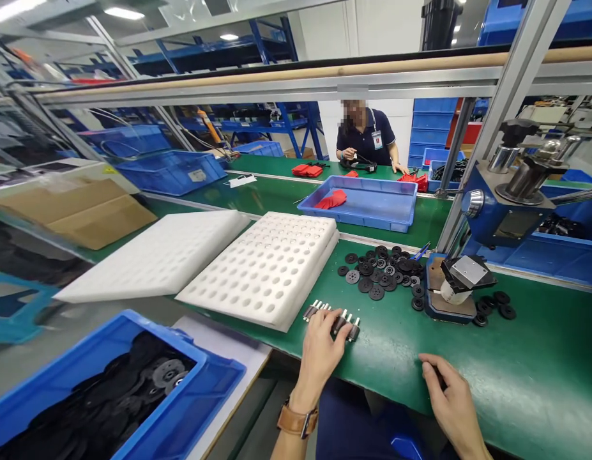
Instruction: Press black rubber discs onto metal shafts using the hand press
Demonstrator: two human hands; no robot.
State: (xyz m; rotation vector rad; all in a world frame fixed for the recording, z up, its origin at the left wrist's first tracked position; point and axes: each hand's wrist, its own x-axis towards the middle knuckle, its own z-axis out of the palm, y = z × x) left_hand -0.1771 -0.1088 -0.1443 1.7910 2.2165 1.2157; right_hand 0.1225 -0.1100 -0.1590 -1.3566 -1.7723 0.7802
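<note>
My left hand (322,348), with a brown watch strap at its wrist, reaches over a short row of small dark cylinders with silvery pins (354,330) on the green bench. Its thumb and fingers close around cylinders in the middle of the row, partly hiding them. To the left of the row lies a white foam tray (257,268) with rows of round holes. My right hand (451,396) rests at the bench's front edge, fingers loosely curved and thumb apart, holding nothing. Beyond the hands, black gear-like discs (376,292) lie in a loose heap.
A blue press (509,201) stands at the right, a black-and-white part (456,294) on its base. A second white foam block (152,255) lies left. At lower left, a blue bin (219,377) contains black parts. A blue tray (377,220) sits before a person (367,137) opposite.
</note>
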